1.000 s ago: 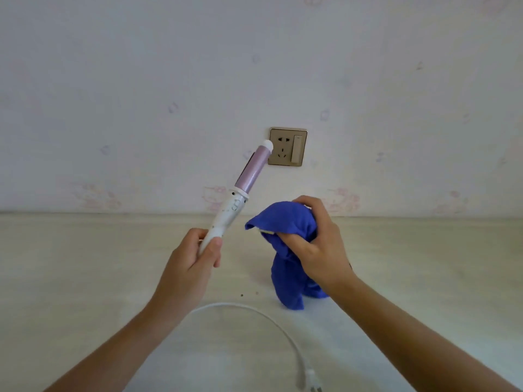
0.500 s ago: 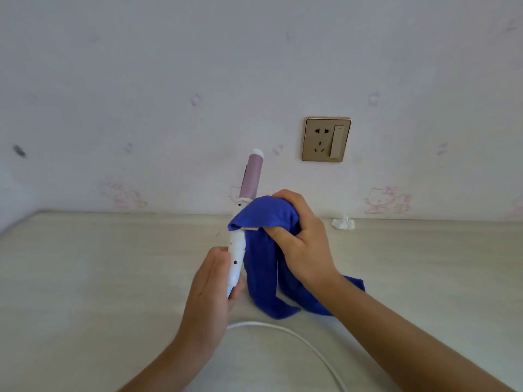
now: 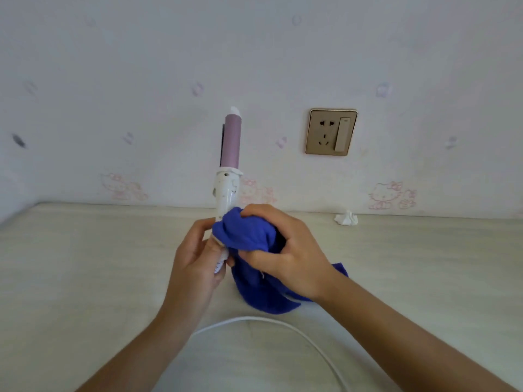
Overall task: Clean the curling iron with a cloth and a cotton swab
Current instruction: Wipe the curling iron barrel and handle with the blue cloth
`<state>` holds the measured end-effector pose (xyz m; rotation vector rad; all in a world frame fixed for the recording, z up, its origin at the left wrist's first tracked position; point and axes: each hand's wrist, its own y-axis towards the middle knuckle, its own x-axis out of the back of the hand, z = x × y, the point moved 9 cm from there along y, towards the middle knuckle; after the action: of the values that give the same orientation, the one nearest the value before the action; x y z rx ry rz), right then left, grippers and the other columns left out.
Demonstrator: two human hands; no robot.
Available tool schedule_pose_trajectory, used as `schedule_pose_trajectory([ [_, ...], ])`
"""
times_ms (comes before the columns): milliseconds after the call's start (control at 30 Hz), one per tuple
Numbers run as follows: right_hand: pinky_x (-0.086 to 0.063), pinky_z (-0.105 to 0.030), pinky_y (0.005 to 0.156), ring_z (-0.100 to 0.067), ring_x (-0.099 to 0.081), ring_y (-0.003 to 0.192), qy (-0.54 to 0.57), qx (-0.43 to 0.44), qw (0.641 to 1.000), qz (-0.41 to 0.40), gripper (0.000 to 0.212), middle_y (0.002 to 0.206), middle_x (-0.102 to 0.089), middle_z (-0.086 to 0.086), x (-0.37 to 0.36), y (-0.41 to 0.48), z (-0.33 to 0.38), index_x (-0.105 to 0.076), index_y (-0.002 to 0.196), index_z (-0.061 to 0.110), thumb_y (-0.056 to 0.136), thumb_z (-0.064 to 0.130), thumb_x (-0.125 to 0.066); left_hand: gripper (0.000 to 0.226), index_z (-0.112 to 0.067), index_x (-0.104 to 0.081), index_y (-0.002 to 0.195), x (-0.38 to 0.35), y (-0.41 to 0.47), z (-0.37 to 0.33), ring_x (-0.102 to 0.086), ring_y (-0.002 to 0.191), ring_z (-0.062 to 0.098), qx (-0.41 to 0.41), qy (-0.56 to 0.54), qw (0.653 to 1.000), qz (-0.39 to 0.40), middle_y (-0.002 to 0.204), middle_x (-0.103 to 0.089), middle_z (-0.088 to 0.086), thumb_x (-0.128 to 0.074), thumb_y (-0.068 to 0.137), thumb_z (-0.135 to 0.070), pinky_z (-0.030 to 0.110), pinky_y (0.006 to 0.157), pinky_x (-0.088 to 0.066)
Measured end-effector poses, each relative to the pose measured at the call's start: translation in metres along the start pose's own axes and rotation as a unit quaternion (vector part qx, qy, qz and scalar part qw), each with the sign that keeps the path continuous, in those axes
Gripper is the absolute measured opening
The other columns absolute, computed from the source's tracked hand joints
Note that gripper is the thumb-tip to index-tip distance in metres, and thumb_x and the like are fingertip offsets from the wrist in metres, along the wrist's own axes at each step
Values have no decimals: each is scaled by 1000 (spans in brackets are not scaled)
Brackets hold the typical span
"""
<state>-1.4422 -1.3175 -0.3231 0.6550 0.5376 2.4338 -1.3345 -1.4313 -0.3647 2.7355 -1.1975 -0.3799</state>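
2 hands are meeting over the pale tabletop [image 3: 85, 278], and I am judging only the 1st part of the job to be underway. The left hand [image 3: 195, 264] is gripping the lower white handle of the curling iron [image 3: 226, 193], fingers curled round it, holding it nearly upright above the table. The right hand [image 3: 288, 256] is bunching the blue cloth [image 3: 254, 290], pinching it against the handle just above the left hand, and the cloth's tail is trailing onto the table. The lilac barrel is standing bare, so wiping it is probably remaining. No cotton swab is showing, so step 2 is not yet begun.

Wallpaper [image 3: 141, 66] with faint cartoon cats is filling the upper view. The white cord [image 3: 254, 319] is looping across the near table. A gold socket [image 3: 331, 132] with 1 switch is sitting right of the barrel, and a small crumpled white wad [image 3: 345, 219] is lying at the wall's foot.
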Motion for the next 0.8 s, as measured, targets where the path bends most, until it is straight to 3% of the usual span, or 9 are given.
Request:
schedule_pose_trajectory([
  [67, -55, -29, 92, -15, -68, 105, -15, 14, 1000, -5, 42, 112, -71, 16, 4, 3, 5, -66, 121, 30, 80, 21, -74, 12, -23, -71, 98, -1, 1, -2, -39, 43, 5, -4, 1, 1000, 14, 59, -48, 4, -59, 98, -21, 17, 42, -31],
  [233, -53, -12, 86, 0, -66, 108, -29, -1, 987, -156, 41, 114, -66, 31, 54, 8, 4, -60, 128, 37, 91, 22, -69, 17, -24, -68, 102, -24, -12, 1, -30, 42, 9, -2, 30, 996, 80, 65, -57, 12, -56, 96, -35, 17, 41, -28],
  [300, -52, -11, 82, 1, -65, 105, -32, -1, 985, -171, 41, 111, -65, 33, 58, 8, 6, -56, 126, 41, 92, 23, -71, 18, -26, -68, 103, -26, -12, 0, -30, 43, 9, -2, 39, 996, 85, 66, -57, 11, -55, 96, -36, 17, 42, -28],
  [433, -54, -16, 85, -9, -68, 104, -17, 27, 998, -57, 41, 109, -69, 19, 28, 6, 13, -63, 119, 33, 87, 13, -78, 13, -25, -69, 101, -17, -4, -3, -38, 45, 5, 4, 6, 999, 54, 65, -55, 6, -56, 104, -25, 14, 45, -33],
  [533, -58, -25, 86, -13, -70, 102, -23, 25, 999, 12, 39, 107, -71, 15, 8, 5, 12, -66, 118, 28, 86, 11, -80, 29, -28, -72, 97, -7, 0, 4, -50, 57, 3, 31, -3, 999, 30, 70, -57, -1, -50, 108, -14, 15, 53, -43],
  [633, -57, -22, 86, -9, -69, 104, -32, 25, 997, -71, 40, 109, -71, 18, 31, 9, 16, -66, 120, 29, 86, 10, -76, 10, -21, -67, 103, -16, -6, 1, -48, 47, 3, 30, -5, 998, 46, 64, -60, -6, -58, 105, -20, 13, 45, -40],
  [733, -51, -11, 86, -3, -67, 105, -21, 16, 984, -178, 38, 110, -69, 23, 65, 10, 18, -64, 119, 32, 90, 9, -73, 20, -22, -67, 105, -32, -14, 2, -32, 43, 10, 14, 25, 994, 103, 66, -59, 8, -55, 97, -35, 17, 42, -28],
  [800, -51, -11, 86, -4, -67, 106, -25, 18, 984, -177, 38, 110, -69, 23, 67, 10, 19, -64, 118, 32, 90, 8, -72, 20, -23, -67, 103, -36, -13, 0, -30, 44, 11, 12, 23, 993, 117, 66, -59, 8, -53, 97, -36, 17, 42, -27],
])
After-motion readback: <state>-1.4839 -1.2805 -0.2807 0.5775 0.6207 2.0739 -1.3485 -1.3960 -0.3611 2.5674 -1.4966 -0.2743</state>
